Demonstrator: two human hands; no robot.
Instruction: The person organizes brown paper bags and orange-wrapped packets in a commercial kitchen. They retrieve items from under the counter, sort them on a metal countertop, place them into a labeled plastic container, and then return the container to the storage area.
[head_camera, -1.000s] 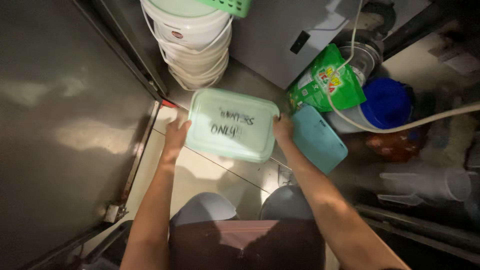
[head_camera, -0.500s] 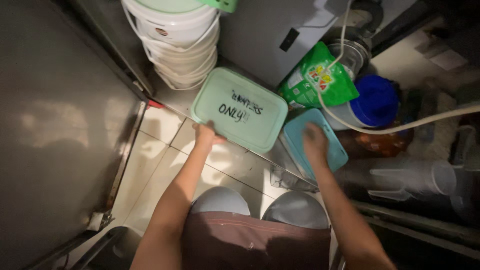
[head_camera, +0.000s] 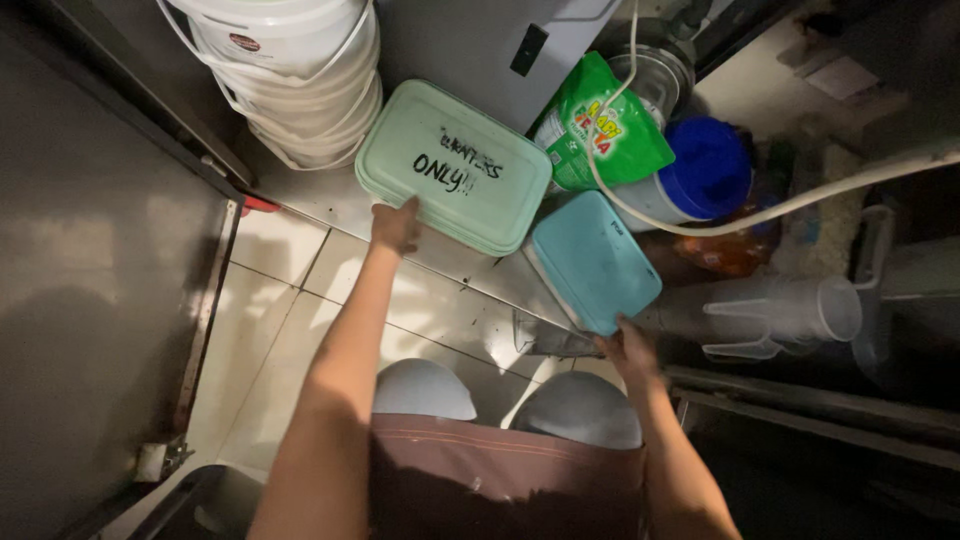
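Brown apron cloth (head_camera: 500, 475) and two pale grey knees (head_camera: 425, 390) are seen nearest the camera, above cream floor tiles (head_camera: 290, 300). Right hand (head_camera: 628, 350): fingers curled round the near lower corner of a blue rectangular lid (head_camera: 595, 262), which is held tilted beside a clear plastic jug (head_camera: 775, 315) lying on its side. Left hand (head_camera: 396, 226): fingers loosely bent and pressed against the near edge of a pale green lidded container (head_camera: 455, 165); whether the edge is gripped cannot be told. That container is set on the floor, marked with dark handwriting, touching the blue lid at one corner. Behind it are recorded stacked white buckets (head_camera: 285, 80), a green pouch (head_camera: 600, 125), a blue-capped tub (head_camera: 700, 170) and a white hose (head_camera: 800, 200). A steel panel (head_camera: 90, 250) borders the left.
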